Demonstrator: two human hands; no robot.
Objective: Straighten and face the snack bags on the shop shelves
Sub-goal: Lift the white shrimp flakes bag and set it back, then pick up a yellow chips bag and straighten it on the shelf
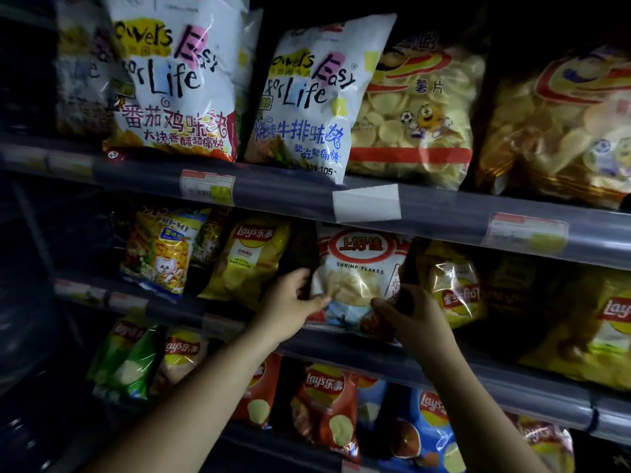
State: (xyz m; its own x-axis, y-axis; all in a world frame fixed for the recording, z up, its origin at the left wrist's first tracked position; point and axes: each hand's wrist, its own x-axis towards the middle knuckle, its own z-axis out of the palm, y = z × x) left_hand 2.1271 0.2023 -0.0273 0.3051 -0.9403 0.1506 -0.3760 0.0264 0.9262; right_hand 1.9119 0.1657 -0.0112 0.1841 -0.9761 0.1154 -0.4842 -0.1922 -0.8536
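A white shrimp flakes bag [358, 268] with a red oval logo stands on the middle shelf [375, 353], its front facing me. My left hand [290, 305] grips its lower left edge, thumb on the front. My right hand [406, 315] pinches its lower right corner. A yellow Lay's bag [249, 261] stands to its left, and a clear bag with a red label [450, 285] to its right.
The top shelf [300, 196] carries two white Easy for Life bags [177, 80] and yellow chip bags [420, 107]. On the bottom shelf stand green, red and blue Lay's bags [327, 407]. A cat-print snack bag [160, 254] sits at the middle shelf's left. The aisle is dim.
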